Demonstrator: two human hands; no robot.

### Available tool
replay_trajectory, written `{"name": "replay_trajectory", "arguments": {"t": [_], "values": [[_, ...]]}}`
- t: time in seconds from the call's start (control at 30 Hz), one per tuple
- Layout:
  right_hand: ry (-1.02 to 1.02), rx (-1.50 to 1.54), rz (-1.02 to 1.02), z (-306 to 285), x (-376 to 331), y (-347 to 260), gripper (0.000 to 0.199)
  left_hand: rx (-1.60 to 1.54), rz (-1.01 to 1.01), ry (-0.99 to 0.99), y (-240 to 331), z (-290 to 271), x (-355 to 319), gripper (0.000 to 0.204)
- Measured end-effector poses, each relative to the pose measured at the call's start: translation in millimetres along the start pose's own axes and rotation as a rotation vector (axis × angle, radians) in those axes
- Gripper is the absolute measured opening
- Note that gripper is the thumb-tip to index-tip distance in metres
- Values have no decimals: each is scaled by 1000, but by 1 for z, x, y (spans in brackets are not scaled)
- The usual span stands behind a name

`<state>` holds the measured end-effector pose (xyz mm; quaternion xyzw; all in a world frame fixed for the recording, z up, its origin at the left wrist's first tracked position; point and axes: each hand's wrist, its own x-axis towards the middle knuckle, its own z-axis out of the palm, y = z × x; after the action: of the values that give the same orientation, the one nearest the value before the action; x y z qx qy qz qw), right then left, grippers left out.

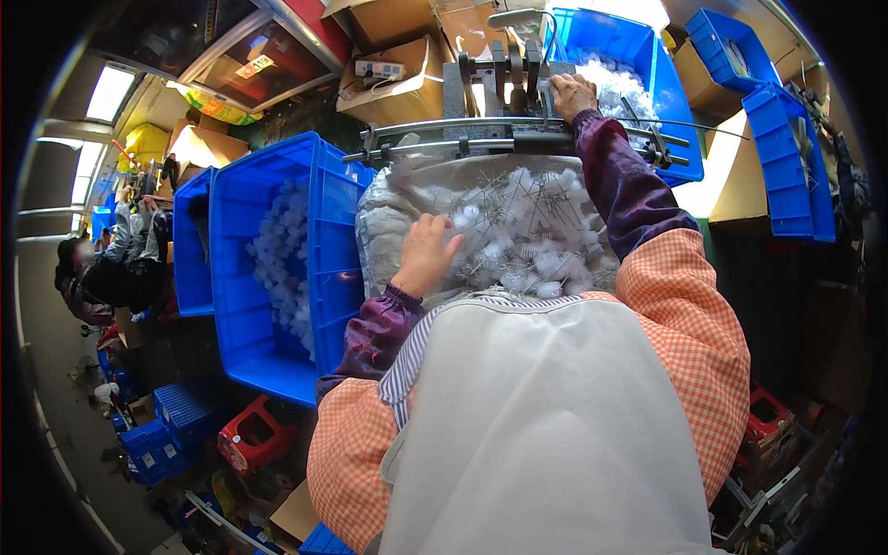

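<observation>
A clear plastic bag [388, 199] full of small white plastic parts with thin stems [518, 231] lies in front of me. My left hand [427, 252] rests among these parts at the bag's left side, fingers curled into the pile; whether it grips one I cannot tell. My right hand [573, 95] reaches far ahead and presses on the grey metal machine [504, 79] with rails [462, 139], fingers bent over a small white part there. Both arms wear purple sleeves over orange checked fabric, and a white apron covers my front.
A big blue crate [242, 277] holding white parts stands at my left. Another blue crate [638, 51] with similar parts sits behind the machine, more blue bins [786, 157] at right. Cardboard boxes [398, 83] lie at the back. A person [111, 268] sits at far left. A red stool [254, 435] stands below.
</observation>
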<state>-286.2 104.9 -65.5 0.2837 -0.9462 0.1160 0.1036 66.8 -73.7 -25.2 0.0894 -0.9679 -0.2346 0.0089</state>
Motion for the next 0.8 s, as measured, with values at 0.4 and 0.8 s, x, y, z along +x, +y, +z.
{"name": "replay_trajectory", "arguments": {"t": [0.4,0.8], "values": [[-83,-152,271,-16,-7,-2,34,-36,-95,-189,-28,-5,-1,36],[-57,-94,188,-10,-15,-40,32,-259,-56,-338,-37,-13,-2,38]]}}
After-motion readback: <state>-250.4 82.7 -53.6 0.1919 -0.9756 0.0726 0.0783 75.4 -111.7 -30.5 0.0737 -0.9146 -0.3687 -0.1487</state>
